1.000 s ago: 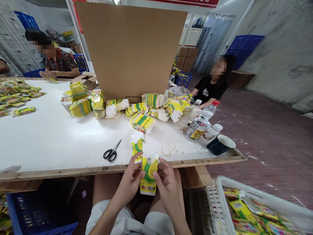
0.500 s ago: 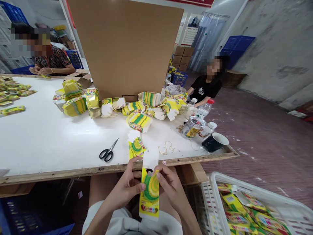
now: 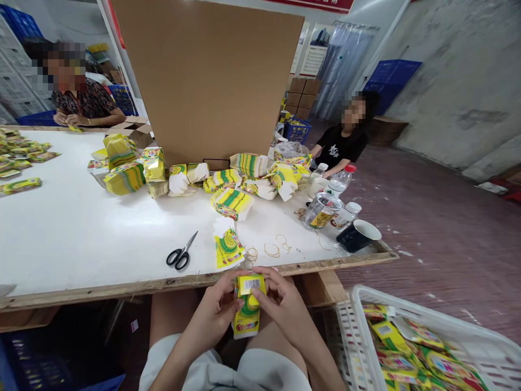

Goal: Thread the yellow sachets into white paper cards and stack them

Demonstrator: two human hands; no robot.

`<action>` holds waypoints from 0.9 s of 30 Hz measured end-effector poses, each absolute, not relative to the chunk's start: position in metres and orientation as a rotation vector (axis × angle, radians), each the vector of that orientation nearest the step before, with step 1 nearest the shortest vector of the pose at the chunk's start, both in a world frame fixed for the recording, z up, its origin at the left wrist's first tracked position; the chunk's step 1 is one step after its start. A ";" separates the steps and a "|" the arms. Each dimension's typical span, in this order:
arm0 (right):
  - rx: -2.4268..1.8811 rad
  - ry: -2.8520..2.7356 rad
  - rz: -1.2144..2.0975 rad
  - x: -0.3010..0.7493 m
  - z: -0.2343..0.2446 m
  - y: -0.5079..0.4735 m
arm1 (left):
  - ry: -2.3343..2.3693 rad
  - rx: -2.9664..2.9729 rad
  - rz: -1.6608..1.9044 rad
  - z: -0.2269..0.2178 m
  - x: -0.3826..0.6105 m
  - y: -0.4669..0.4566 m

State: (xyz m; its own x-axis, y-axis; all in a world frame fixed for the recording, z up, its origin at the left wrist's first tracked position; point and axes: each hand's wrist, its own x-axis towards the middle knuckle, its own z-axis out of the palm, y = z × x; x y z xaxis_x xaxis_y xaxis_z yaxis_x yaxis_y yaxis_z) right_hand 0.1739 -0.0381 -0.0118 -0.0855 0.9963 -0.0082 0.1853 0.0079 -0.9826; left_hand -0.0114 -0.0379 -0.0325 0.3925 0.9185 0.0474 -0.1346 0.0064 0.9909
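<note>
Over my lap, at the table's front edge, I hold a small yellow and green printed carton (image 3: pixel 246 325) between both hands. My left hand (image 3: pixel 217 307) is closed on its left side, thumb on the front. My right hand (image 3: pixel 283 301) grips the right side, with its thumb by a white barcode patch on the upper flap, which lies folded down over the front. Just beyond the hands, a few flat cartons (image 3: pixel 228 248) of the same print lie on the table. Black-handled scissors (image 3: pixel 182 253) lie left of them.
Bundles of flat cartons (image 3: pixel 232 203) line the back of the white table (image 3: pixel 81 239), before a tall cardboard sheet (image 3: pixel 211 76). Bottles and a dark mug (image 3: pixel 358 237) stand at the right corner. A white basket (image 3: pixel 427 304) holds cartons at lower right. Two people sit across the table.
The carton's white upper flap stood up before; now it is folded down towards me, showing a barcode. My right hand has shifted slightly, with its thumb onto the flap.
</note>
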 end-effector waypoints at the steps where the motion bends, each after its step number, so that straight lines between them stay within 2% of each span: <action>1: -1.327 -1.464 1.149 0.173 -0.012 -0.038 | 0.792 1.286 0.964 -0.032 -0.012 -0.039; 6: -1.456 -1.596 0.943 0.170 -0.015 -0.036 | 0.757 1.175 0.927 -0.030 -0.013 -0.040; 17: -1.383 -1.516 0.932 0.171 -0.023 -0.042 | 0.761 1.096 0.970 -0.029 -0.010 -0.039; 23: -1.282 -1.222 1.004 0.181 -0.026 -0.054 | 0.683 1.082 0.938 -0.025 0.020 -0.041; 25: -1.429 -1.232 0.860 0.207 -0.022 -0.064 | 0.670 1.160 0.912 -0.026 0.030 -0.038; 27: -1.693 -1.314 0.542 0.252 -0.017 -0.077 | 0.793 1.316 0.952 -0.031 0.029 -0.030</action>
State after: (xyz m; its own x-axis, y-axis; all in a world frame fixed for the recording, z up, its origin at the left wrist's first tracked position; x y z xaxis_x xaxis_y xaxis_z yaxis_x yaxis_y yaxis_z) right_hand 0.2523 -0.0773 -0.0171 0.3396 0.9237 0.1775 0.5305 -0.0323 -0.8471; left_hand 0.0285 -0.0298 -0.0313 0.4199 0.9063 0.0475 -0.1179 0.0026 0.9930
